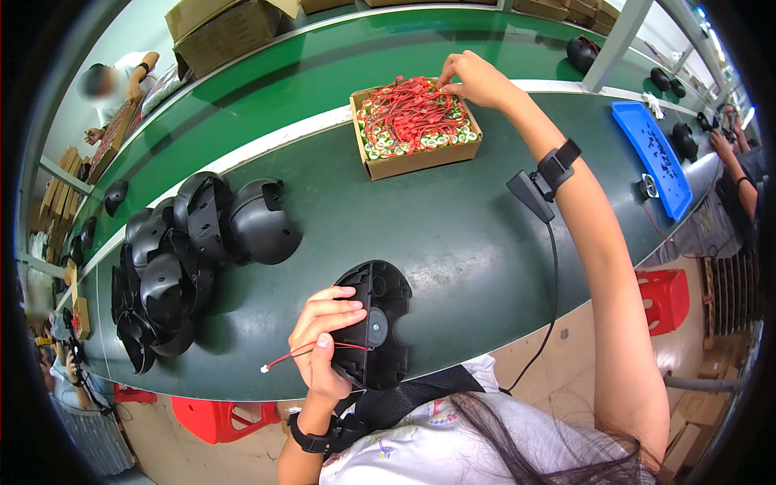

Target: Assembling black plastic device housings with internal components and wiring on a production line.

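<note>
My left hand [319,339] grips a black plastic shell [388,279] near the table's front edge, its ribbed inner side facing up. Inside the shell sits a round grey disc [377,327] with a small screw at its centre. A thin red and black wire [293,353] runs from it past my thumb and ends in a white connector. My right hand [477,78] reaches to the far right corner of a cardboard box [420,164] packed with round-ended battery cells and tangled red leads [408,113]. Its fingers are pinched at the leads; what lies between the fingertips is hidden.
Several round black shells [263,222] are heaped at the left of the green table [485,234]. A blue tray [647,153] with small dark parts stands at the right. Behind runs a green conveyor belt [315,69]. Other people work at both sides. A cable hangs from my right wrist strap.
</note>
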A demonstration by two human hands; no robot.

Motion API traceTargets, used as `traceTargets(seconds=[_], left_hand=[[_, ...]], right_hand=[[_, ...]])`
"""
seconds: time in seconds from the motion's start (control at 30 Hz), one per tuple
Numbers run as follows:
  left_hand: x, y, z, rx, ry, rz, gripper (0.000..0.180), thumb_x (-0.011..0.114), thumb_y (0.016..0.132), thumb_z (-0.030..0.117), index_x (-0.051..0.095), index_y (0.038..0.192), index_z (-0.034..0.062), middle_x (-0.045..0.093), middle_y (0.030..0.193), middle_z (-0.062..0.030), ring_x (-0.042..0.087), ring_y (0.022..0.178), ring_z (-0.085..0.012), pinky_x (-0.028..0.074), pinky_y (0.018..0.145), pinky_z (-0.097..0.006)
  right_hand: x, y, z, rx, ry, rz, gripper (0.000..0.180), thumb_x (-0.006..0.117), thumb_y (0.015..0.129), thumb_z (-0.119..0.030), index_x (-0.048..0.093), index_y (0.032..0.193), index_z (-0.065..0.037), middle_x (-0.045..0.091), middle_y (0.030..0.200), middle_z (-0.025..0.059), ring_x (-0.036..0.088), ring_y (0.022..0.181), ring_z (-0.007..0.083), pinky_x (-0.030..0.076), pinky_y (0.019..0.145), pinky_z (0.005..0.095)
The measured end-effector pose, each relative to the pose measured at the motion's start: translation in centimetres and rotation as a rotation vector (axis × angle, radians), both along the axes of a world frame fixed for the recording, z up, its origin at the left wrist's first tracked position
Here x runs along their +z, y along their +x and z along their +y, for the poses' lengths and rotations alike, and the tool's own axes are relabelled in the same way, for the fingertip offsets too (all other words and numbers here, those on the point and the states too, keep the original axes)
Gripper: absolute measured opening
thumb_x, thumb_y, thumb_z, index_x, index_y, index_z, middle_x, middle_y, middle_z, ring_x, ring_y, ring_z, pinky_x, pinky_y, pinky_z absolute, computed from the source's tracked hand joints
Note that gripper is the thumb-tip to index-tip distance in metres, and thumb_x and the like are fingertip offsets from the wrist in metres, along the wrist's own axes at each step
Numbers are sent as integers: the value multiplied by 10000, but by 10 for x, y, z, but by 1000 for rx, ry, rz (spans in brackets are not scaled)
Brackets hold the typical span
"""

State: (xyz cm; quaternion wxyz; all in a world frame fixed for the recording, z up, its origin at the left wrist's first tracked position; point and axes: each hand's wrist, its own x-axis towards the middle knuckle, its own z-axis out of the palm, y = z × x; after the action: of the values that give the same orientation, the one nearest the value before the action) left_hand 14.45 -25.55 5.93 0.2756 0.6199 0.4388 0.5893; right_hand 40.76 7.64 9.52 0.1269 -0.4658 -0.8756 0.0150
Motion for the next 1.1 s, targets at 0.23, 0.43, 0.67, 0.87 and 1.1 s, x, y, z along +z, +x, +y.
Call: traceTargets(seconds=[0.23, 0.43, 0.67, 0.87, 1.1], left_hand=[[-3, -1, -2, 28, 14, -61, 433, 394, 863, 273, 678, 831, -52, 640, 894, -198, 580, 976, -340, 421, 911, -446], [-3, 1, -6, 50, 18, -52, 429, 391, 866, 270, 667, 822, -54, 632, 891, -204, 578, 970, -347, 418, 909, -450], [-5, 3, -5, 38, 33, -52, 419, 392, 869, 260, 667, 826, -52, 634, 898, -203, 578, 971, -347, 420, 909, -454], [-5, 7, -2, 39, 35, -70, 420, 387, 873, 261, 664, 825, -51, 633, 905, -199, 576, 978, -339, 415, 918, -453], [-9, 3, -2, 62, 25, -112, 430, 364, 890, 257, 646, 818, -59, 624, 906, -199, 569, 986, -337, 408, 930, -443]], right_hand=[[3, -2, 29, 69, -92, -46, 142, 684, 769, -165, 742, 876, -93, 703, 918, 119, 658, 874, 296, 516, 814, 381], [-7, -28, 19, -223, -146, 191, 221, 724, 745, -258, 730, 825, -53, 689, 829, 180, 671, 811, 320, 524, 761, 397], [-9, -39, 15, -234, -131, 391, 143, 728, 703, -155, 734, 818, -69, 688, 819, 180, 673, 806, 319, 528, 751, 391], [-6, -39, 18, -194, -129, 380, 159, 699, 671, -103, 736, 824, -79, 690, 821, 175, 679, 813, 303, 531, 771, 382], [48, 17, 2, -251, 158, 620, 191, 615, 764, -108, 723, 905, -37, 697, 779, 143, 692, 744, 210, 544, 710, 325]])
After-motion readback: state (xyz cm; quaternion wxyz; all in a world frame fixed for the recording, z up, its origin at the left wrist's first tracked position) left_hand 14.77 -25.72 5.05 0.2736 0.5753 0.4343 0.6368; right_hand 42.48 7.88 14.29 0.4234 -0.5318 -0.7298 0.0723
